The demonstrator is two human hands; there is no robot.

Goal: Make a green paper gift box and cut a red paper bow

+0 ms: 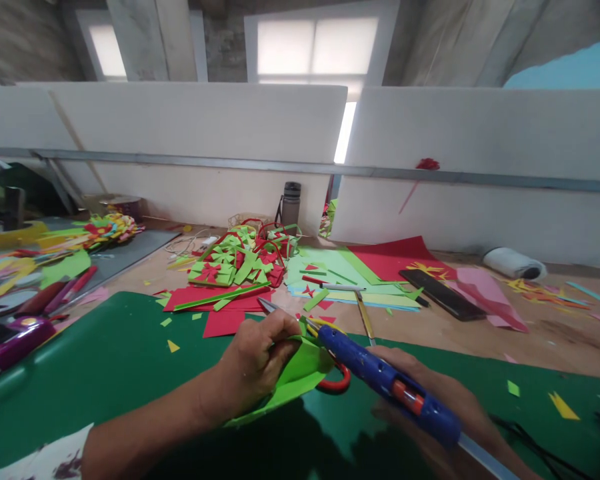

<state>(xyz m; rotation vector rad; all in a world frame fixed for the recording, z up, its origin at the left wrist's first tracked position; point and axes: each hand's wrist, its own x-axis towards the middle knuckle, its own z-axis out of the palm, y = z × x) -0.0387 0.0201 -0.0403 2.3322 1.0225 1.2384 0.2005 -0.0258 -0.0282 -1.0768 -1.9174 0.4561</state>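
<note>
My left hand pinches the edge of a folded light-green paper piece, held above the dark green mat. In my right hand is a blue hot glue gun with a clear glue stick running out of its back end. Its nozzle points left, at the top edge of the green paper close to my left fingertips. Behind the paper lies a pair of scissors with a red handle, partly hidden. A gold-coloured craft knife rests just beyond the glue gun.
Small green and red paper baskets are piled at the back, before a grey bottle. Paper sheets, a phone and a white roll lie to the right. A purple tool and paper scraps are at left.
</note>
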